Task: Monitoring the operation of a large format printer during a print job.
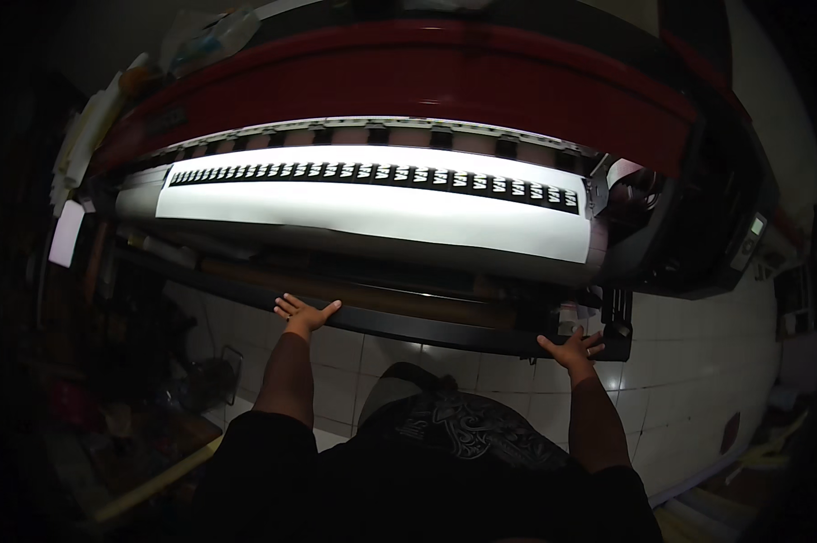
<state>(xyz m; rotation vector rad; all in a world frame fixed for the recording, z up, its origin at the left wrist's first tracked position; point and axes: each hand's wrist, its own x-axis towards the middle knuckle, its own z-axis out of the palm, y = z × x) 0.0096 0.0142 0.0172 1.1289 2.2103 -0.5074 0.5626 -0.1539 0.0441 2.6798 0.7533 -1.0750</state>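
Observation:
A large red and black wide-format printer (408, 63) spans the view. A white printed sheet (372, 222) lies across its lit platen, with a row of repeated black and white blocks near its top edge. Below it runs a long black bar (427, 330) along the printer's front. My left hand (304, 315) rests on this bar left of the middle, its fingers spread. My right hand (572, 349) lies on the bar near its right end, fingers apart. Behind the bar a brown roll (381, 299) shows in shadow.
A small control panel (752, 231) sits on the printer's right housing. Pale rolls (92, 127) stand at the upper left. Tiled floor (680, 362) shows below and right. Dark clutter and a long yellow bar (155, 480) are at the lower left.

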